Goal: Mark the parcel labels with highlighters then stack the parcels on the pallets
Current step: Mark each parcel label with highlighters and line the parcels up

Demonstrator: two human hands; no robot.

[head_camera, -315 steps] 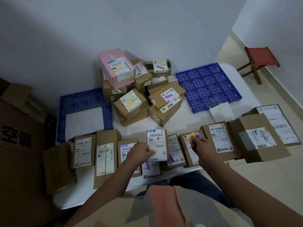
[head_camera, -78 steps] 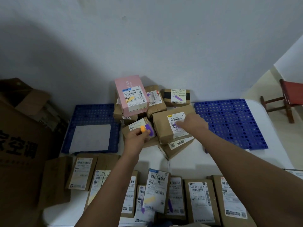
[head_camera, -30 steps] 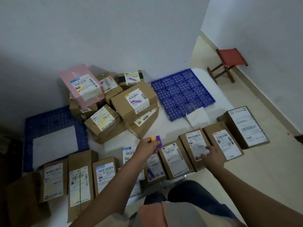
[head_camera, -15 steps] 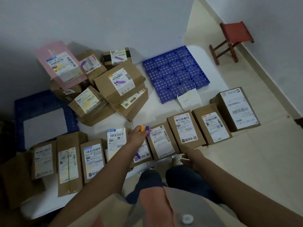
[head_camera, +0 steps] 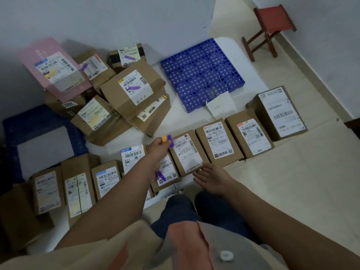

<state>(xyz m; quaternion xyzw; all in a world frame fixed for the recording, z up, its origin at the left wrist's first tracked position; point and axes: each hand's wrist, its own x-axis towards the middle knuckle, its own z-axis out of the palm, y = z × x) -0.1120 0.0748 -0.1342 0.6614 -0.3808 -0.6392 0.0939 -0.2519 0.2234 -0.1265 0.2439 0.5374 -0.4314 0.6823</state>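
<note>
**Highlighters in the left hand, right hand spread at the front row**

The left hand (head_camera: 156,151) is curled around two highlighters (head_camera: 168,139), one orange and one purple, and their ends stick out above the fingers. It hangs over the front row of parcels (head_camera: 214,142) near the table's front edge. The right hand (head_camera: 211,178) is spread, fingers relaxed and holding nothing, with the fingertips at the near edge of one brown parcel (head_camera: 188,152) in that row. Behind the row a heap of parcels (head_camera: 134,90) lies in the middle of the white table (head_camera: 183,119); several labels there carry purple or yellow marks, and a pink box (head_camera: 54,69) leans at its left. A blue pallet (head_camera: 202,71) lies to the right of the heap with no parcel on it, and another blue pallet (head_camera: 13,129) lies at the left with a white sheet (head_camera: 44,149) on it. A red stool (head_camera: 272,28) stands on the floor by the wall
</note>
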